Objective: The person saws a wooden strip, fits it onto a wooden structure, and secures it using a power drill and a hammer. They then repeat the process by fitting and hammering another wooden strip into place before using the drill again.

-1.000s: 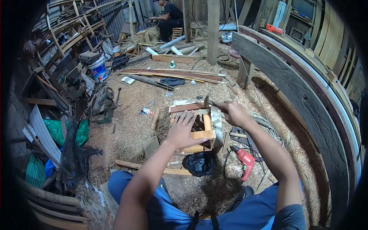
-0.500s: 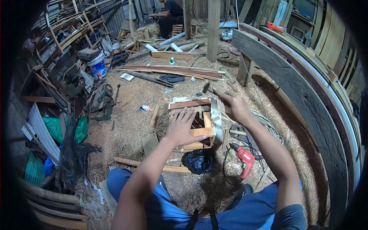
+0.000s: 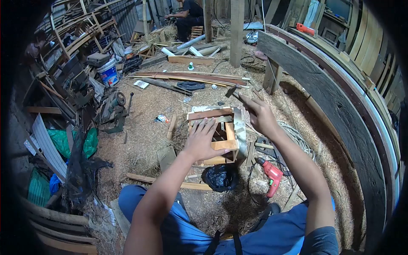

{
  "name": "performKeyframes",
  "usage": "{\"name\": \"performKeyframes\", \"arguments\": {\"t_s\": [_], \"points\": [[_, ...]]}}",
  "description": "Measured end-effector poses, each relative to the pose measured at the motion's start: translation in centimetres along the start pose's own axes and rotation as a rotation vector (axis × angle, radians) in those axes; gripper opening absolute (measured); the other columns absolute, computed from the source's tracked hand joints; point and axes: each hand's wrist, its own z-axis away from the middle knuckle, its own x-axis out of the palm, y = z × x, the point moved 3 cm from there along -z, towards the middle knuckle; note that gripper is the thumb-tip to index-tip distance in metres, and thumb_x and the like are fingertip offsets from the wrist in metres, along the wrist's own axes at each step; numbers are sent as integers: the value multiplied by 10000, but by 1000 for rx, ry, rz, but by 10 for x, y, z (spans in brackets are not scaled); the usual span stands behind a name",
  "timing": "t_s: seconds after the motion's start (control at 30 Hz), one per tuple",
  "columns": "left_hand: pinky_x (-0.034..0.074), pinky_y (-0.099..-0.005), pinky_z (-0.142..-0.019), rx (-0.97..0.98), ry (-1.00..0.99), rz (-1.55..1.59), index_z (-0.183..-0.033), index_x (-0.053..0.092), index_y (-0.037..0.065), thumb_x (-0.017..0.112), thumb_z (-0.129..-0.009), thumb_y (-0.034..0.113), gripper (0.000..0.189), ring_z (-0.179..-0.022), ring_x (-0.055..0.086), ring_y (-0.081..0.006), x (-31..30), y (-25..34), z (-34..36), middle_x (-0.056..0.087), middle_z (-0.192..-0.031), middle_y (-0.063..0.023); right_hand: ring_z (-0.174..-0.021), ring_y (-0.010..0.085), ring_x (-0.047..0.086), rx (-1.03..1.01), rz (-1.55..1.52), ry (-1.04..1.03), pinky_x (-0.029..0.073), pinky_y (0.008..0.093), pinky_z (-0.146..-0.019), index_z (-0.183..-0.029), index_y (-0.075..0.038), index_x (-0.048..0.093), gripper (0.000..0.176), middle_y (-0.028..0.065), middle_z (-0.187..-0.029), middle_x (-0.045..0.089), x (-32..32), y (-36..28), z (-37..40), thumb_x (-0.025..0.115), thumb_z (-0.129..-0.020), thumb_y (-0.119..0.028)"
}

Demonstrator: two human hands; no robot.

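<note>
The right hand (image 3: 263, 119) clenches one hammer (image 3: 233, 92); the left hand (image 3: 200, 143) rests splayed on one wooden frame (image 3: 230, 132), near one red drill (image 3: 273, 174).

Blue trousers (image 3: 276, 229), dark blue-grey sleeve (image 3: 321, 241), two black straps (image 3: 215, 242), dark shoe (image 3: 273, 208)

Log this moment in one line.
left hand: spread on wooden frame | right hand: gripping hammer clear of frame | red power drill: right of frame
</note>
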Motion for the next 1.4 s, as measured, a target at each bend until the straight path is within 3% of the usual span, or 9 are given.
{"name": "performKeyframes", "arguments": {"t_s": [0.07,0.17,0.3,0.47,0.63,1.0,1.07,1.1,1.4], "points": [[113,-509,-1284,0,-3,7,-1591,296,9,558,-778,870,1213,-1542,239,-350,-1,1,0,312,-1649,-150,-930,407,694,-19,28,4,563,510,-785,-1437,-235,590,566,199,-1043,693,9,3,9,623,-896,-71],[161,-514,-1273,7,-18,-11,-1619,227,34,616,-776,828,1222,-1529,264,-383,-2,1,-1,310,-1638,-197,-928,400,697,114,268,-429,557,522,-808,-1469,-297,553,746,208,-1017,699,23,13,16,596,-793,17],[157,-508,-1275,8,-19,-11,-1621,228,42,614,-776,829,1217,-1533,257,-375,-2,2,-1,309,-1640,-191,-939,406,694,48,196,-379,559,506,-821,-1458,-261,568,714,214,-1013,700,24,19,9,595,-802,22],[157,-508,-1276,-1,-21,-8,-1613,256,40,617,-774,829,1207,-1534,255,-370,-1,0,0,310,-1641,-176,-909,421,682,-41,-45,78,556,492,-802,-1423,-189,598,665,212,-959,677,4,4,3,575,-808,64],[157,-511,-1276,11,-16,-2,-1598,287,26,626,-774,820,1194,-1528,267,-370,-1,1,0,324,-1632,-175,-937,426,683,115,184,-297,562,508,-822,-1422,-208,603,630,214,-985,681,27,15,26,538,-828,-5],[165,-518,-1271,5,-4,3,-1579,327,19,633,-782,809,1163,-1528,270,-367,1,1,0,334,-1623,-177,-949,418,686,-17,-6,97,549,503,-832,-1462,-194,563,613,223,-1006,677,11,9,23,605,-874,-23],[170,-518,-1269,17,0,-5,-1575,338,21,631,-782,810,1156,-1528,272,-368,1,0,0,336,-1622,-173,-961,419,689,107,226,-296,552,504,-845,-1484,-198,537,641,225,-1009,682,32,18,34,584,-868,-31],[170,-518,-1269,21,3,-12,-1575,338,21,631,-782,810,1156,-1528,272,-368,-1,0,-1,336,-1622,-173,-960,429,687,113,185,-306,551,513,-859,-1470,-201,556,628,235,-1022,679,28,17,32,546,-867,-27],[170,-515,-1270,11,4,-19,-1593,300,31,635,-773,809,1179,-1527,268,-366,0,-1,1,336,-1622,-168,-906,425,687,22,-90,69,560,498,-855,-1436,-199,592,519,236,-1063,685,9,9,14,558,-933,-76]]}}
